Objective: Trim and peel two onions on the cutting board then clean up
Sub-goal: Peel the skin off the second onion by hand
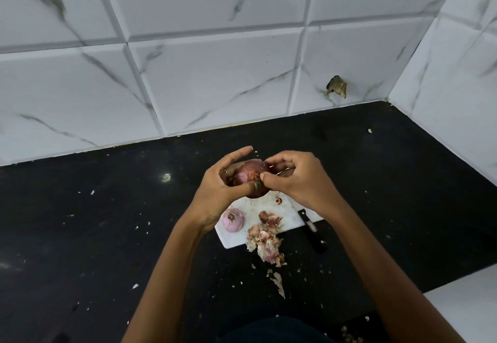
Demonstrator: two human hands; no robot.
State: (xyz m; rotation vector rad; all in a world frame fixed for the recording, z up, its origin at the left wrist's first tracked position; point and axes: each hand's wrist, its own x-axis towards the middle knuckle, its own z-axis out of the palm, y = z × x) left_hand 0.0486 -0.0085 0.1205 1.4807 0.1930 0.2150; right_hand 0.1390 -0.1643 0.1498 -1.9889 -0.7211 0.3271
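Observation:
A red onion with dark skin is held above the white cutting board. My left hand grips it from the left, thumb across its front. My right hand pinches the onion's skin at its right side. A peeled pale pink onion lies on the board's left part. A heap of onion skins spills over the board's near edge. A black-handled knife lies at the board's right edge, its blade hidden under my right wrist.
The board lies on a black countertop strewn with small skin flakes. A loose skin piece lies nearer to me. White marbled tile walls close the back and right. A white surface shows at lower right.

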